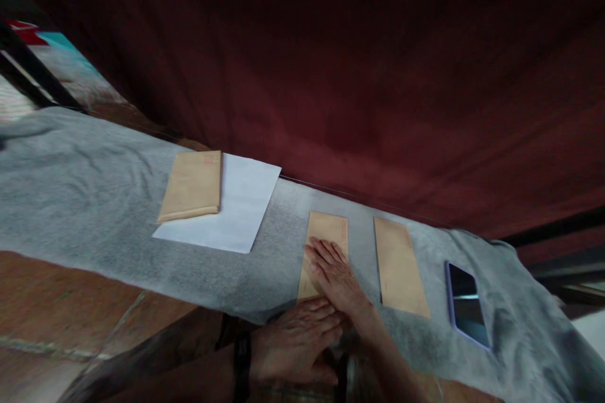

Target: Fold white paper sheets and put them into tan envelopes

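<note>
A brown paper envelope [327, 227] lies lengthwise on the grey cloth in front of me. My right hand [334, 274] rests flat on it, fingers stretched out over its middle. At the envelope's near end is my left hand [297, 340], a dark band on its wrist and its fingers extended to the right; its fingertips come close to or under the right wrist. Nothing shows gripped in either hand, though the left palm is hidden. To the right lies another brown envelope [401, 267], apart from both hands.
Farther left, a stack of brown envelopes [193, 182] sits on white paper [246, 201]. A phone in a purple case [467, 302] lies at the right. Grey cloth [94, 189] covers the narrow surface, a dark red curtain [331, 75] hangs behind, and tiled floor [61, 308] shows below.
</note>
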`<state>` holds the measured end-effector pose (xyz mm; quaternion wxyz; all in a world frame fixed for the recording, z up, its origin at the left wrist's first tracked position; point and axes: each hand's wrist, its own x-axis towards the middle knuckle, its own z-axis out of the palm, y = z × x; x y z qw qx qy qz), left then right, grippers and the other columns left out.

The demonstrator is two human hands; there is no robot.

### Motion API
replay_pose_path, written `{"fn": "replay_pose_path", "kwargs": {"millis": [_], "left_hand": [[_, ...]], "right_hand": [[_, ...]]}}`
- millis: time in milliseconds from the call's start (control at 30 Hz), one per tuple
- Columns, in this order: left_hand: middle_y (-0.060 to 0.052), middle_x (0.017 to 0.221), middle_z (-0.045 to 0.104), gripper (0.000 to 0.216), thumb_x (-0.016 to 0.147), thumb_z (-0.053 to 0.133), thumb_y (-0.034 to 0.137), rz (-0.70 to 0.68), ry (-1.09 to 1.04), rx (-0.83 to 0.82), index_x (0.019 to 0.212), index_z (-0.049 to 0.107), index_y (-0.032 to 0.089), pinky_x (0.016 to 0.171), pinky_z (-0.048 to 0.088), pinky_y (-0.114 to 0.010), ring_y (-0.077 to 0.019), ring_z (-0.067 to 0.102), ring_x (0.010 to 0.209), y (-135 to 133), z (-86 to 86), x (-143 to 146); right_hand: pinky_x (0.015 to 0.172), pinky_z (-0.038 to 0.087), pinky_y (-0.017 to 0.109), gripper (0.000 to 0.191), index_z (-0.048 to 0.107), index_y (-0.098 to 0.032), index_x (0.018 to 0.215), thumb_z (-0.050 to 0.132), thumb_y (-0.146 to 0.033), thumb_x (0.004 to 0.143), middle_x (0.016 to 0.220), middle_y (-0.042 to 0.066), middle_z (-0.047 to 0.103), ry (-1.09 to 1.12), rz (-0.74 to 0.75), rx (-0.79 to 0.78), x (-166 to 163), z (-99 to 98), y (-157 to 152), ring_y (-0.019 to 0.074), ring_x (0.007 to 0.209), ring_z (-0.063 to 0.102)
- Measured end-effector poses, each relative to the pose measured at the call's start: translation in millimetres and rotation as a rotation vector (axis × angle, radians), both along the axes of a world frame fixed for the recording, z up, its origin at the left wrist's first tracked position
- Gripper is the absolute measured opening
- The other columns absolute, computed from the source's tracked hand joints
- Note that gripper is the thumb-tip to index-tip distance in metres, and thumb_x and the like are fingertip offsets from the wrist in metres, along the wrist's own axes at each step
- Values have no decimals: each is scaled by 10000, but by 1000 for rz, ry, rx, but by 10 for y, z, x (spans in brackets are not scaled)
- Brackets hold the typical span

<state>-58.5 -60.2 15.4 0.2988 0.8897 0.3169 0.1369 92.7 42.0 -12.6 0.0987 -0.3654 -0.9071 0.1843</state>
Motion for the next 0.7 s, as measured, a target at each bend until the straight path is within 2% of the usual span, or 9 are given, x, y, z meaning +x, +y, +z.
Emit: {"fn": "replay_pose_path", "kwargs": {"millis": [200, 367, 567, 700], "left_hand": [[-145, 1603, 369, 738, 948, 559, 514, -51, -37, -13, 1546, 326, 151, 1252, 224, -418, -259, 312, 1501, -10, -31, -18], [-141, 1577, 420, 729, 940, 575, 490, -54, 0, 17, 1534, 346, 136, 1253, 221, -374, -248, 347, 1484, -28, -24, -12], [-126, 1597, 392, 708, 942, 554, 366, -66, 24, 72, 1560, 291, 142, 1258, 209, -376, -234, 312, 1501, -50, -71, -12], [-129, 1603, 380, 702, 952, 550, 364, -92, 3, 55, 1559, 283, 134, 1267, 171, -364, -223, 281, 1514, -50, -84, -37]], "right_hand": [[1245, 195, 516, 505, 387, -267, 1546, 333, -338, 1050, 1639, 44, 291, -48, -234, 156, -162, -167, 122, 248, 1501, 310], [1234, 201, 499, 528, 370, -191, 1554, 295, -367, 1062, 1641, 99, 273, -25, -360, 228, -208, -268, 231, 251, 1506, 298], [1236, 166, 519, 562, 346, -156, 1562, 313, -410, 1061, 1641, 130, 257, -60, -361, 231, -203, -283, 295, 274, 1512, 281], [1248, 151, 507, 571, 310, -184, 1577, 306, -424, 1060, 1640, 97, 272, -77, -262, 200, -146, -228, 249, 252, 1513, 280]]}}
